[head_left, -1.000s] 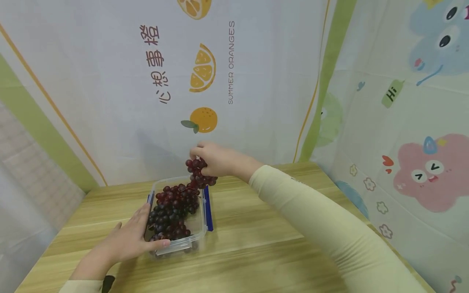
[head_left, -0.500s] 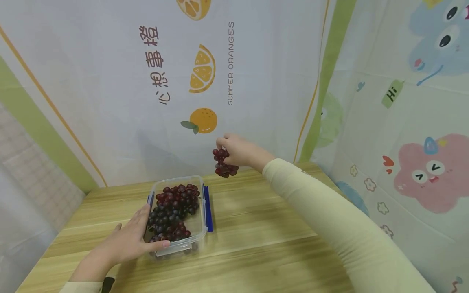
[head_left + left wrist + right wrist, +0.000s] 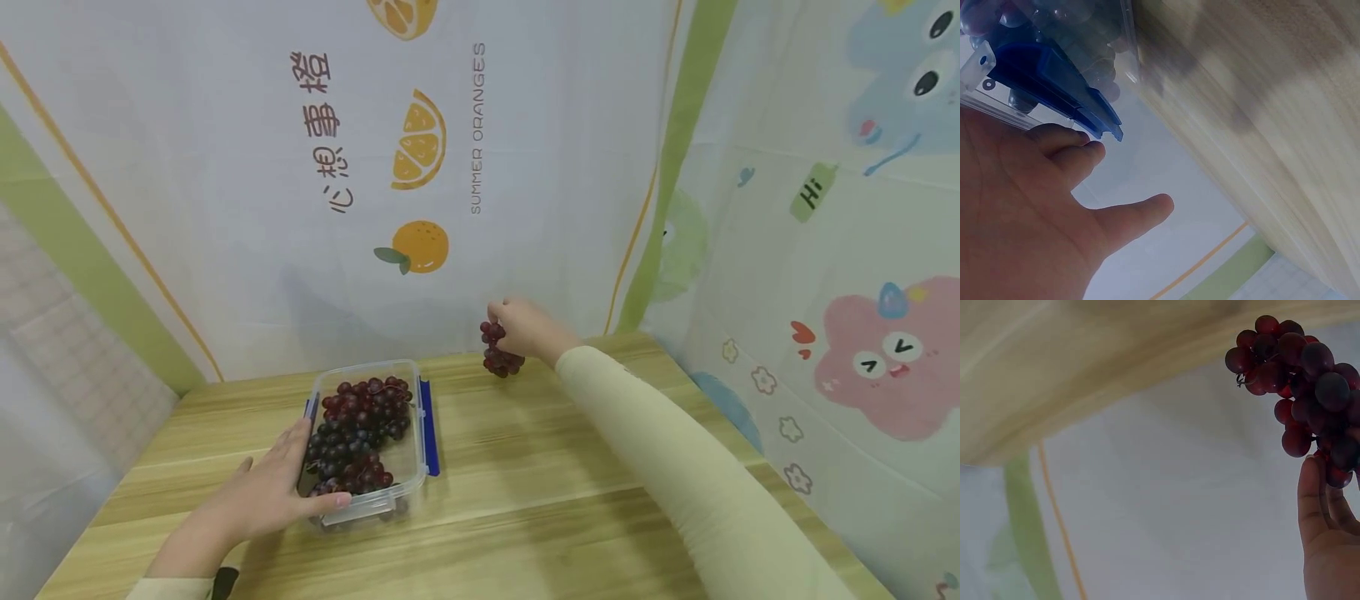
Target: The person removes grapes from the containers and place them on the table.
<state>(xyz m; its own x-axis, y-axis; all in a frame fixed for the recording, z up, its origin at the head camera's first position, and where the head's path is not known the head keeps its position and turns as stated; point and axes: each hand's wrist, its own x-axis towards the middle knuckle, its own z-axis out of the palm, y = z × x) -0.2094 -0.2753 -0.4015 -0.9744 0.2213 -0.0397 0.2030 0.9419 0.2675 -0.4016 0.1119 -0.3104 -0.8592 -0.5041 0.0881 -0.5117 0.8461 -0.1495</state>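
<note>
A bunch of dark red grapes (image 3: 1310,381) hangs from my right hand (image 3: 528,327), which pinches it near the top, close over the back of the table. To the left stands a clear plastic container (image 3: 416,477), lidless, with more red and black grapes (image 3: 352,429) inside. My left hand (image 3: 262,492) rests along its near left corner, fingers straight on the left side and thumb over the front rim. In the left wrist view, that hand's fingers (image 3: 1082,159) lie beside a blue latch flap (image 3: 1054,75) on the container's side.
Another blue latch flap (image 3: 430,429) hangs out on the container's right side. The wooden table (image 3: 525,483) ends at a white curtain (image 3: 540,167) printed with oranges. On the right a patterned cloth (image 3: 757,250) borders the table.
My right hand has carried the bunch of grapes out from over the container to the right, rising and then lowering toward the table's back. The left hand has stayed on the container.
</note>
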